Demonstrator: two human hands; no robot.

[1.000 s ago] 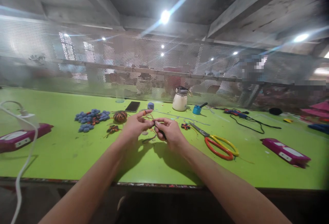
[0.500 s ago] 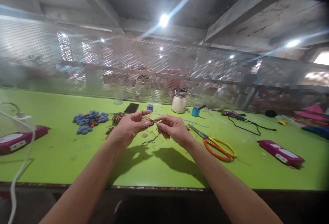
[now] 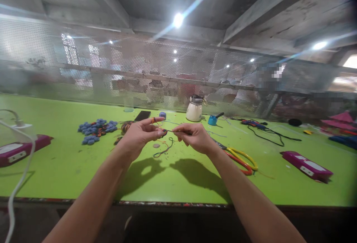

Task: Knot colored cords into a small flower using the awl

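Note:
My left hand (image 3: 142,134) pinches a small dark crochet piece (image 3: 163,133) in mixed colours between thumb and fingers. Orange yarn (image 3: 153,120) loops round its raised index finger. Just to the right, my right hand (image 3: 192,136) is closed on a thin crochet hook (image 3: 170,131), whose tip points at the piece; most of the hook is hidden in the fingers. Below, a loose multicolour yarn tail (image 3: 163,153) lies on the green table. A striped yarn ball (image 3: 127,125) shows partly behind my left hand.
Blue crochet flowers (image 3: 95,128) lie left, and large scissors (image 3: 242,159) rest by my right forearm. Behind stand a phone (image 3: 142,115), a cream jug (image 3: 194,109) and a blue pot (image 3: 212,120). Purple power strips (image 3: 306,165) sit at both sides; a white cable (image 3: 26,176) hangs left.
My right hand has moved a little to the right, away from my left, opening a small gap with the thin hook across it. The right wrist now covers more of the scissors.

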